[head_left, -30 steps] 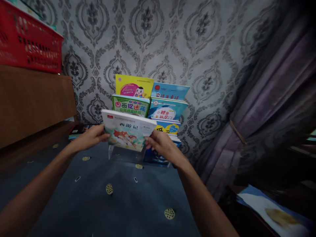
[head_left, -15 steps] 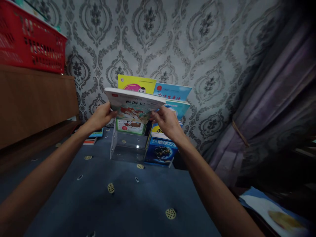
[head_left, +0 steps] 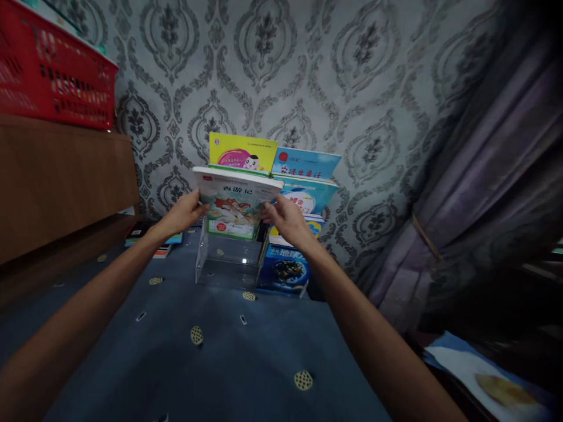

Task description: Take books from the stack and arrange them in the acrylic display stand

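A picture book [head_left: 235, 202] with a pale cover and dark title characters is held by its two sides, tilted back, over the left half of a clear acrylic book rack [head_left: 226, 272]. My left hand [head_left: 185, 212] pinches its left edge; my right hand [head_left: 288, 220] grips the right edge. Behind it rises a yellow book [head_left: 244, 151], and a green-edged book [head_left: 231, 231] shows below. The rack's right half bears blue books [head_left: 308, 161] and, at the front, a dark blue book [head_left: 285, 269] with a globe. My right hand partly covers the books there.
A few books [head_left: 162, 251] lie flat on the blue patterned cloth [head_left: 246, 363] at the left. Beyond them stand a wooden cabinet [head_left: 65, 181] and a red basket [head_left: 79, 88]. Purple curtains [head_left: 453, 193] hang at the right; a patterned wall [head_left: 308, 70] backs the rack.
Both hands have brought the picture book down and slightly closer to the rack. More of the yellow book and of the blue books behind now shows.
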Demonstrator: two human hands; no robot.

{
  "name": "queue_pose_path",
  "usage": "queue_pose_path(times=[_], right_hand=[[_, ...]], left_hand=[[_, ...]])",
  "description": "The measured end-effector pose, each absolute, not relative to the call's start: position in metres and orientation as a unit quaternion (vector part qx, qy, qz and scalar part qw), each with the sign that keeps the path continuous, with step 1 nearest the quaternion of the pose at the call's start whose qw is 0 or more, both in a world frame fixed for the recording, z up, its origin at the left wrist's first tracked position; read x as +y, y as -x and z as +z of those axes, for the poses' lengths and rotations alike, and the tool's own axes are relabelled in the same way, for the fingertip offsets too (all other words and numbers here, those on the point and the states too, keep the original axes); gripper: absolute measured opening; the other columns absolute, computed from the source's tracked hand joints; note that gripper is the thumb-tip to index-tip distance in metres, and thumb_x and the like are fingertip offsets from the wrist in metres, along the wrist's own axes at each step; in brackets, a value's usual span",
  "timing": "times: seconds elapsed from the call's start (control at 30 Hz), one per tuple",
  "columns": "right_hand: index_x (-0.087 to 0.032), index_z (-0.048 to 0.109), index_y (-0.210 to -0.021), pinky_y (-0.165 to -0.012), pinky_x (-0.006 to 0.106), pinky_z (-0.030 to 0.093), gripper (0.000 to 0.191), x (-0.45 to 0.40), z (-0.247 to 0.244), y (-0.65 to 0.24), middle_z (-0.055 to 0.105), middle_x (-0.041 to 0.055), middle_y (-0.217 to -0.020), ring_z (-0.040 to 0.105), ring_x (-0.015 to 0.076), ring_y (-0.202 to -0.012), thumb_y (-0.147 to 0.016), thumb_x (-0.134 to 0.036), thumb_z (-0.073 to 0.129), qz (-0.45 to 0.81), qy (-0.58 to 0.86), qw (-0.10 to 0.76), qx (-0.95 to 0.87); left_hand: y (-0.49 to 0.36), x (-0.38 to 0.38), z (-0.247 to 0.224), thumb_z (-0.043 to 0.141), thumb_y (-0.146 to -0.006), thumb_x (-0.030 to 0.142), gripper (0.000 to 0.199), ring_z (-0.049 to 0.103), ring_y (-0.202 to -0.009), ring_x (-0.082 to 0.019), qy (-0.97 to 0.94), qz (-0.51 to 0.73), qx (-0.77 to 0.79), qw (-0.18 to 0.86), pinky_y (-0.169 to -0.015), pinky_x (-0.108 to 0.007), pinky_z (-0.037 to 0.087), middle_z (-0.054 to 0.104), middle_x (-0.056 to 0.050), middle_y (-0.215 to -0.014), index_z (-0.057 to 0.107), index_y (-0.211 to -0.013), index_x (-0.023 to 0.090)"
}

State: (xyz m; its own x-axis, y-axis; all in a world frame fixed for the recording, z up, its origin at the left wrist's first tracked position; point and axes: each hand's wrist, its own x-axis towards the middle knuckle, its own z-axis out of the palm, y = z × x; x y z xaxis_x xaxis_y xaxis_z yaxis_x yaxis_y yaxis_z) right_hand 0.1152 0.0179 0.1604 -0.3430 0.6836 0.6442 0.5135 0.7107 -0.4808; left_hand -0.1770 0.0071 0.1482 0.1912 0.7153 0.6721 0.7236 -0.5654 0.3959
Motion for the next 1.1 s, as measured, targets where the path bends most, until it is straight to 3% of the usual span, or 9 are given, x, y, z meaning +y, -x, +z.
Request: queue_pose_path(times=[0.27,0.47,0.73,0.9,1.1], right_hand=[[-0.019,0.056,-0.117,-0.076,0.034,0.058,0.022,0.032,0.163,-0.11,0.071,0.0029,-0.082,0.071,0.0181,-0.074,-0.101,-0.03,0.045,0.125,0.387,0.428,-0.807],[-0.018,0.056,-0.112,-0.076,0.036,0.059,0.019,0.037,0.172,-0.099,0.072,0.0056,-0.081,0.073,0.021,-0.074,-0.101,-0.031,0.049,0.125,0.429,0.403,-0.799],[-0.016,0.059,-0.108,-0.077,0.032,0.059,0.015,0.037,0.174,-0.09,0.074,0.0079,-0.085,0.074,0.0239,-0.087,-0.097,-0.026,0.056,0.105,0.494,0.362,-0.784],[-0.015,0.061,-0.109,-0.075,0.03,0.059,0.019,0.037,0.171,-0.089,0.075,0.01,-0.091,0.074,0.0244,-0.09,-0.095,-0.028,0.059,0.107,0.507,0.352,-0.779],[-0.015,0.063,-0.103,-0.074,0.031,0.059,0.016,0.042,0.168,-0.087,0.075,0.0108,-0.092,0.075,0.0252,-0.088,-0.093,-0.027,0.064,0.118,0.512,0.356,-0.773]], left_hand=[[0.177,0.018,0.151,0.048,-0.09,0.036,0.019,0.071,-0.077,-0.022,0.76,-0.439,-0.478,-0.043,-0.078,-0.039,0.057,0.066,-0.005,-0.089,0.051,-0.099,0.02],[0.181,0.035,0.151,0.047,-0.092,0.031,0.015,0.068,-0.067,-0.018,0.759,-0.432,-0.486,-0.036,-0.073,-0.034,0.057,0.066,-0.001,-0.08,0.053,-0.099,0.019],[0.179,0.044,0.149,0.047,-0.091,0.03,0.013,0.07,-0.062,-0.021,0.752,-0.408,-0.515,-0.047,-0.073,-0.034,0.059,0.066,0.001,-0.069,0.053,-0.096,0.02],[0.174,0.041,0.144,0.046,-0.09,0.029,0.014,0.069,-0.061,-0.019,0.741,-0.422,-0.52,-0.04,-0.065,-0.031,0.058,0.068,-0.001,-0.074,0.054,-0.098,0.02],[0.166,0.035,0.144,0.043,-0.093,0.029,0.018,0.07,-0.065,-0.021,0.723,-0.379,-0.578,0.002,-0.076,-0.035,0.058,0.067,-0.001,-0.071,0.055,-0.102,0.02]])
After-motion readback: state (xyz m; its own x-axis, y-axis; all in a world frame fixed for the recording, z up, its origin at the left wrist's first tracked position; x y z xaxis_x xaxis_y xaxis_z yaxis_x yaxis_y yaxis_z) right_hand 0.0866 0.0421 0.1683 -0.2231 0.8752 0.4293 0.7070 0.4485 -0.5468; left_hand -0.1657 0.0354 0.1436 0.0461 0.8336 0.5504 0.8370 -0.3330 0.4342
